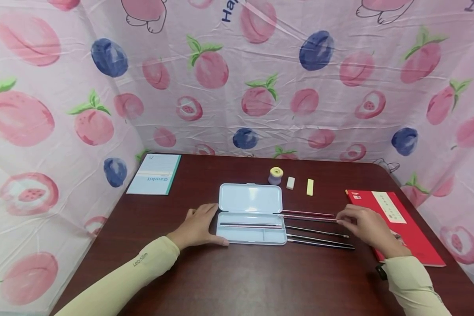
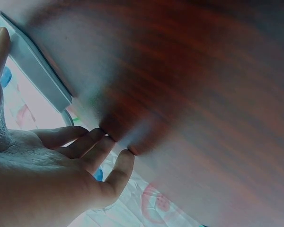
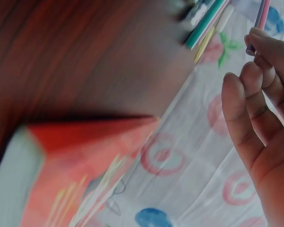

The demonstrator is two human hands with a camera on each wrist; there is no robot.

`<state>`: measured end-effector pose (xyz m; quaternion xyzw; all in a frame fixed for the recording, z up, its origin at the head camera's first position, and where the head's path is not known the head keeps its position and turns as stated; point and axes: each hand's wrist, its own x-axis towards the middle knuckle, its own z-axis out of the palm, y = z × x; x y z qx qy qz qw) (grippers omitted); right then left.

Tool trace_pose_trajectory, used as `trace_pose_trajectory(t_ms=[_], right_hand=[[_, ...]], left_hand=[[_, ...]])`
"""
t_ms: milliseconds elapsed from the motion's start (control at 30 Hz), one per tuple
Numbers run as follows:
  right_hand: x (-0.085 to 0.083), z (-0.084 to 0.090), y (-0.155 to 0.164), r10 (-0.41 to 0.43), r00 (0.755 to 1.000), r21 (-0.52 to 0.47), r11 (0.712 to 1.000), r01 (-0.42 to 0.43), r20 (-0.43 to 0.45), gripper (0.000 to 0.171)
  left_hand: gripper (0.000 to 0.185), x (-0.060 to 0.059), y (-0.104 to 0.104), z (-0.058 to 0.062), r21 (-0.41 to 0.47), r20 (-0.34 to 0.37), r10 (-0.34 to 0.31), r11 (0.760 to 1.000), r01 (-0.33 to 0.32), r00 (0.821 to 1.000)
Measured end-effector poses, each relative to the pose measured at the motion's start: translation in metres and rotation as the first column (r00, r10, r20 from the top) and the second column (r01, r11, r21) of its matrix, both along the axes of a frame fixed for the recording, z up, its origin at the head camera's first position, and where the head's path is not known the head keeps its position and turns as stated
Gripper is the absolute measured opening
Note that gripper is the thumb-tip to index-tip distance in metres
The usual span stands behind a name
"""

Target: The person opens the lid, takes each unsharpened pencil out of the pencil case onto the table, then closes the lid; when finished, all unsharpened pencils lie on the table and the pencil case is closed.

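A light-blue pencil case (image 1: 250, 198) lies unfolded on the table, with a pencil (image 1: 250, 226) in its lower tray. My left hand (image 1: 199, 226) is at the case's left side. Its thumb (image 2: 1, 47) is against the case edge, and the relaxed fingers are spread, their tips on the tabletop. With thumb and fingertips, my right hand (image 1: 365, 226) pinches the end of a pencil (image 1: 310, 218); that pencil (image 3: 262, 16) also shows in the right wrist view. Its other end reaches the case's right side by the hinge. Several more pencils (image 1: 320, 242) lie beside it, pointing right from the case.
Behind the case stand a yellow-and-purple round item (image 1: 275, 175), a white eraser (image 1: 290, 183) and a yellow strip (image 1: 310, 187). A red book (image 1: 414, 232) lies under the right forearm. A pale notebook (image 1: 154, 173) is at back left. Fruit-print cloth (image 1: 213, 101) hangs behind the table.
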<state>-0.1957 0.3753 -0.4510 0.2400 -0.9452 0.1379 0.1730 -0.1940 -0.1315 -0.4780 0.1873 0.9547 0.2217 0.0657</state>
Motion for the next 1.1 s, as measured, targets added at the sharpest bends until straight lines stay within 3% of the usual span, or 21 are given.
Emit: trace_pose_trajectory(t_ms=[267, 600, 1100], right_hand=[[-0.003, 0.002, 0.019, -0.046, 0.999, 0.020, 0.999, 0.046, -0.021, 0.024], [-0.020, 0.002, 0.016, -0.139, 0.988, 0.024, 0.990, 0.138, 0.063, 0.016], [-0.052, -0.008, 0.006, -0.112, 0.985, 0.024, 0.994, 0.110, 0.134, 0.009]], left_hand=[[0.129, 0.000, -0.001, 0.001, 0.001, -0.004, 0.003, 1.000, -0.003, 1.000], [0.129, -0.001, -0.003, 0.000, 0.003, -0.002, 0.005, 1.000, -0.005, 1.000], [0.130, 0.000, -0.001, 0.001, -0.005, 0.003, 0.003, 1.000, -0.003, 1.000]])
